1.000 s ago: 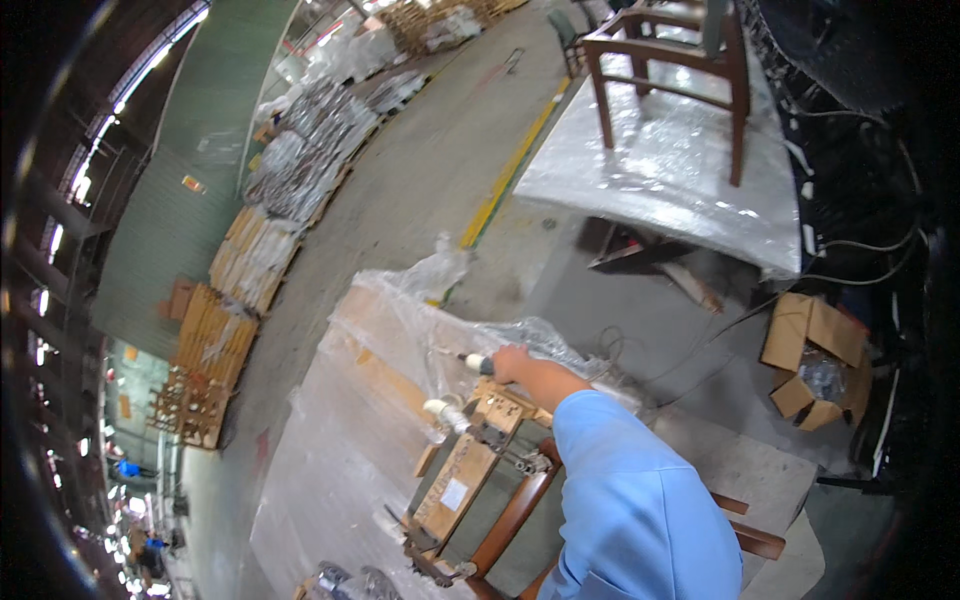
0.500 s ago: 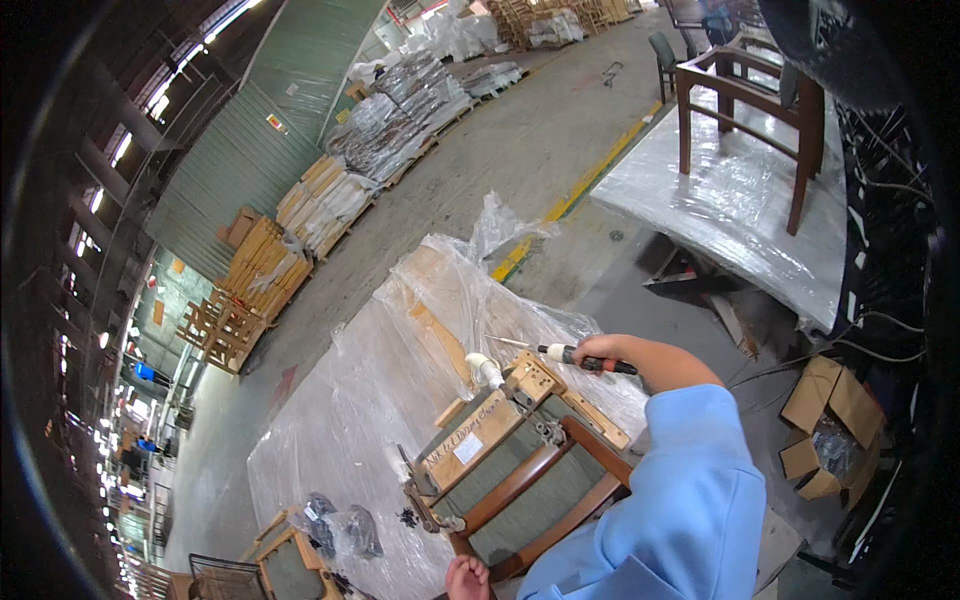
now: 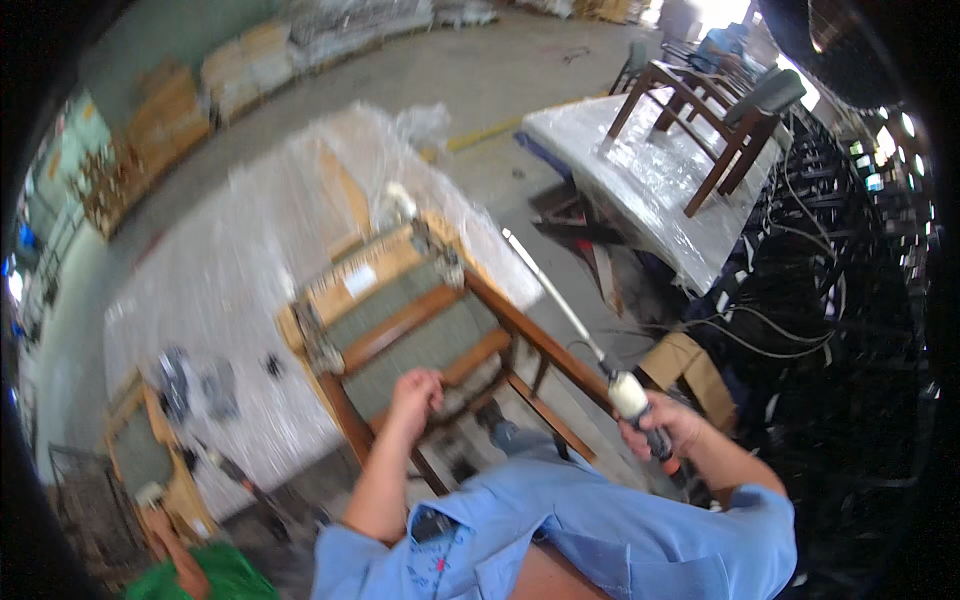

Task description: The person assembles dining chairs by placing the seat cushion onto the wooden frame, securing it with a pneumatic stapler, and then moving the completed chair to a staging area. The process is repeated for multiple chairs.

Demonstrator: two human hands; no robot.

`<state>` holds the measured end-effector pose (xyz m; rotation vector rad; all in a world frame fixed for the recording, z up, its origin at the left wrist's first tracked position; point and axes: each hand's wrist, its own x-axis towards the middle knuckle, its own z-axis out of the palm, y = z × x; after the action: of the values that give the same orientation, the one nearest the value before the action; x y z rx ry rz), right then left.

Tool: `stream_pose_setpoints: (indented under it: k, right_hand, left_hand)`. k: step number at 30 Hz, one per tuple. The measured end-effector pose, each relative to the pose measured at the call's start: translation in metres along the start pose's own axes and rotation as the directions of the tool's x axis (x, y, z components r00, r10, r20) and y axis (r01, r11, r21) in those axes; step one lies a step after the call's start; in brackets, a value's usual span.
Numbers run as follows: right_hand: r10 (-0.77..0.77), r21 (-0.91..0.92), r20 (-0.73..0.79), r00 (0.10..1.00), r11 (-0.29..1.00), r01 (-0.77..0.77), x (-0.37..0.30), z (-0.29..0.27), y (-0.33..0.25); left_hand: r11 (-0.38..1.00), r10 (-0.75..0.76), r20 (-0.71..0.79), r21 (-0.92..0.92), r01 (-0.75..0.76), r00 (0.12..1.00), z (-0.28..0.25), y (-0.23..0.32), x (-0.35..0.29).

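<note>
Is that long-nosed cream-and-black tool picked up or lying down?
Picked up: the right hand is closed around the tool, its long shaft pointing away from the body. Whether it's running, I cannot tell.

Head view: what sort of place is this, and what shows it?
Probably a furniture workshop: a brown wooden chair with grey upholstery, a long white and black handheld tool, and tan stacked goods beyond.

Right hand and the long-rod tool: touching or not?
Touching. The head view shows the right hand wrapped around the long-rod tool at its dark grip, just behind the white section.
</note>
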<state>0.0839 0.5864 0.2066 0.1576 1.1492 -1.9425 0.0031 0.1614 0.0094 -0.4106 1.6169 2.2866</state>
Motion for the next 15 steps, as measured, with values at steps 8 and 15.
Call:
stream_pose_setpoints:
  k: [8, 15]
  right_hand:
    - [0.380, -0.331, -0.281, 0.881, 0.823, -0.461, -0.074, -0.044, 0.119]
    - [0.466, -0.418, -0.278, 0.840, 0.728, -0.543, -0.009, -0.143, 0.130]
  left_hand:
    - [0.982, -0.031, -0.190, -0.188, -0.006, 0.981, -0.022, 0.013, -0.004]
    - [0.986, -0.007, -0.153, -0.166, -0.019, 0.988, 0.026, 0.050, 0.001]
